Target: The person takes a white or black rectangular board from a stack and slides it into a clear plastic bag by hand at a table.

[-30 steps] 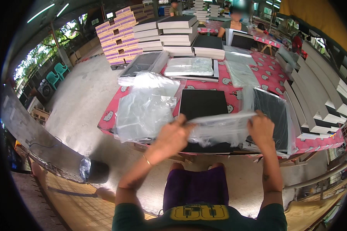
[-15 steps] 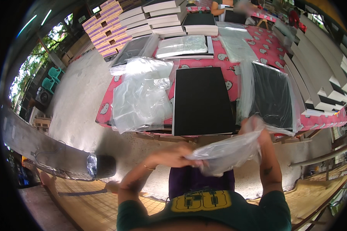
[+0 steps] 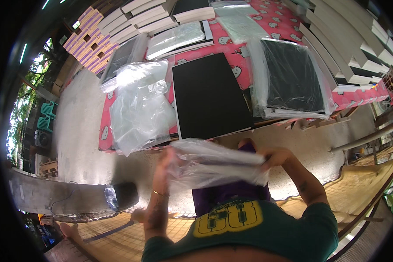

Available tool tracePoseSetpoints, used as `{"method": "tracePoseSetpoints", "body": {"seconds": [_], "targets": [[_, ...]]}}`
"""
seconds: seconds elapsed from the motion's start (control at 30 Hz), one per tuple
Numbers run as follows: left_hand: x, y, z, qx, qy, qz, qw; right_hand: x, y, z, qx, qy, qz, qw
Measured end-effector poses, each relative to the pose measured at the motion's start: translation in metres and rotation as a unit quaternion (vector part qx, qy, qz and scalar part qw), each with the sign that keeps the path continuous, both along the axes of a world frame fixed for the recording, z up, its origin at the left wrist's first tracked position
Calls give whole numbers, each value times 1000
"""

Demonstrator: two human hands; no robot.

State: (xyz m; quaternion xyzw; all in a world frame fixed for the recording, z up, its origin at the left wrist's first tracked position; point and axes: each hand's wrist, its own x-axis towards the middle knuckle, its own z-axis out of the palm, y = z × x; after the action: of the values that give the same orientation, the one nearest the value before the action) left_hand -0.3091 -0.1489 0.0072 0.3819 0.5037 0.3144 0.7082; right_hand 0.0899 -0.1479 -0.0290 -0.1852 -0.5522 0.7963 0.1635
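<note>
A clear plastic bag (image 3: 214, 166) is stretched in front of my chest between both hands. My left hand (image 3: 163, 163) grips its left end, partly blurred and covered by the film. My right hand (image 3: 277, 156) pinches its right end. Just beyond the bag a flat black board (image 3: 209, 94) lies bare on the pink patterned cloth (image 3: 238, 50) of the low table. To its right a second black board (image 3: 294, 76) sits inside a clear bag. A heap of loose clear bags (image 3: 139, 105) lies left of the bare board.
Stacks of white-edged boards (image 3: 358, 48) line the table's right side, and more stacks (image 3: 148, 19) stand at the back. Pink and purple cartons (image 3: 91, 48) sit at the far left. A grey concrete floor (image 3: 76, 126) surrounds the table. A dark roll (image 3: 122, 196) lies by my left knee.
The bag has come off the table toward my chest, both hands still on it. My head has tilted down, so the table fills more of the view.
</note>
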Motion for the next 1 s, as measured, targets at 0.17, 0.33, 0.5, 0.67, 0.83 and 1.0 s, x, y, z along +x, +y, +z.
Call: {"method": "tracePoseSetpoints", "body": {"seconds": [0.17, 0.33, 0.5, 0.67, 0.83, 1.0], "targets": [[-63, -21, -77, -25, -158, -73, 984, 18, -8, -5, -222, 252, -162, 928], [7, -4, -6, 163, -106, 87, 977, -7, 4, -6, 35, -127, -355, 926], [63, 9, -11, 238, 122, 276, 923, -42, 24, -25, 226, -239, -580, 745], [46, 15, -41, 293, 259, 234, 890, -58, 17, -14, 262, -289, -566, 727], [43, -5, -31, 270, 76, 295, 913, -55, 7, -4, 188, -203, -627, 728], [4, -15, 3, 299, -121, 167, 932, -16, -2, 54, 46, 30, -464, 884]]}}
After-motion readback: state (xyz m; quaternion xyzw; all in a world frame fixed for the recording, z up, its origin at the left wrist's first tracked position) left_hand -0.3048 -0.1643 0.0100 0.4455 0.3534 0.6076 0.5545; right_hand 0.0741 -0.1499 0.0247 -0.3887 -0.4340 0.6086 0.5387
